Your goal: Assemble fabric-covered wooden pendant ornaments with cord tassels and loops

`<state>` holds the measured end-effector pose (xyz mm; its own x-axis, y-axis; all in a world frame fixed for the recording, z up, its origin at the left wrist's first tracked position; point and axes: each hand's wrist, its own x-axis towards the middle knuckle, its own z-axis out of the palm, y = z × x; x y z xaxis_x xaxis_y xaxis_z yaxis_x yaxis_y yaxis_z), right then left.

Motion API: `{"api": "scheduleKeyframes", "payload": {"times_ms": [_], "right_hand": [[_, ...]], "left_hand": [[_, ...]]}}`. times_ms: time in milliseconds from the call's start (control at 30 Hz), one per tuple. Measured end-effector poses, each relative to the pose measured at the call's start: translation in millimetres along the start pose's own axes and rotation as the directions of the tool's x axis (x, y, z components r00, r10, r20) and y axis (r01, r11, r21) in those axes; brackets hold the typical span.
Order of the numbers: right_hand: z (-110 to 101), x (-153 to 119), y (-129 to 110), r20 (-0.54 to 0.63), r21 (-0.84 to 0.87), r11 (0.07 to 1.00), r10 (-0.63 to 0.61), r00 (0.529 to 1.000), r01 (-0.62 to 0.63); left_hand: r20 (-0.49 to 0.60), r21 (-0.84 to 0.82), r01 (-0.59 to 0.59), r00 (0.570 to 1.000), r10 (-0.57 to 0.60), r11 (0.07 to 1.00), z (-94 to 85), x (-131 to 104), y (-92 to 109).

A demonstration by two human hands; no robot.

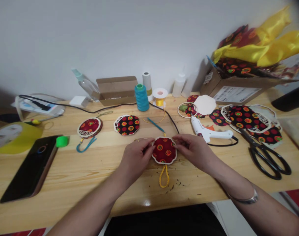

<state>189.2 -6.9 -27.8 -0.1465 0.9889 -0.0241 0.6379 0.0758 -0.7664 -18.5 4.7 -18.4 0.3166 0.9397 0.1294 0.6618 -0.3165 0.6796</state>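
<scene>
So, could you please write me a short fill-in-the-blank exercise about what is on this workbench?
1. Both hands, left hand and right hand, hold a red patterned fabric piece with a ____ cord loop below it.
2. The black scissors lie to the ____ of the white glue gun.
3. The thread spool near the wall is ____ in colour.

Missing words: yellow; right; blue

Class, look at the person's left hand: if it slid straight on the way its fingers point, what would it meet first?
The left hand points right, so it would first push further into the red patterned fabric ornament its fingertips already touch; the right hand lies just beyond.
</scene>
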Motion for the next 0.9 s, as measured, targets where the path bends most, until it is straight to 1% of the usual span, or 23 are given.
{"api": "scheduleKeyframes", "payload": {"times_ms": [233, 333, 400, 467, 500, 567, 600, 667, 767, 900], "right_hand": [[1, 1, -1, 0.0, 0.011, 1.0, 0.007, 1.0, -0.007], [0, 1, -3, 0.0, 0.014, 1.0, 0.012, 1.0, -0.012], [-1, 1, -3, -0.017, 0.009, 1.0, 0.016, 1.0, -0.016], [-4, 0, -3, -0.052, 0.003, 1.0, -0.007, 0.999, 0.007], [-5, 0, -3, -0.065, -0.006, 0.999, -0.039, 0.997, 0.038], [-8, -1, -4, -0.061, -0.039, 0.99, -0.141, 0.988, 0.139], [-10, -2, -5, -0.038, -0.06, 0.98, -0.194, 0.98, 0.192], [-12, -3, -6, 0.029, -0.094, 0.957, -0.272, 0.962, 0.274], [-14, -4, -9, 0.113, -0.123, 0.934, -0.321, 0.94, 0.334], [-15, -5, -10, 0.155, -0.155, 0.912, -0.357, 0.921, 0.38]], "left_hand": [[0.017, 0.024, -0.017, 1.0, 0.016, 1.0, 1.0, 0, -1], [0.031, 0.025, -0.006, 1.0, 0.005, 1.0, 1.3, 0, -2], [0.006, 0.011, 0.005, 1.0, -0.005, 1.0, 0.2, 1, -4], [-0.024, 0.014, -0.035, 0.999, 0.035, 0.999, -2.8, 1, -7], [-0.018, 0.03, -0.074, 0.997, 0.075, 0.997, -4.8, 2, -8], [0.049, 0.07, -0.147, 0.988, 0.143, 0.987, -9.4, 3, -11], [0.096, 0.082, -0.163, 0.983, 0.155, 0.983, -11.5, 3, -12], [0.178, 0.078, -0.157, 0.974, 0.142, 0.984, -14.4, 4, -12], [0.244, 0.042, -0.173, 0.957, 0.158, 0.984, -15.1, 4, -11], [0.291, 0.012, -0.196, 0.939, 0.184, 0.98, -13.2, 3, -11]]}}
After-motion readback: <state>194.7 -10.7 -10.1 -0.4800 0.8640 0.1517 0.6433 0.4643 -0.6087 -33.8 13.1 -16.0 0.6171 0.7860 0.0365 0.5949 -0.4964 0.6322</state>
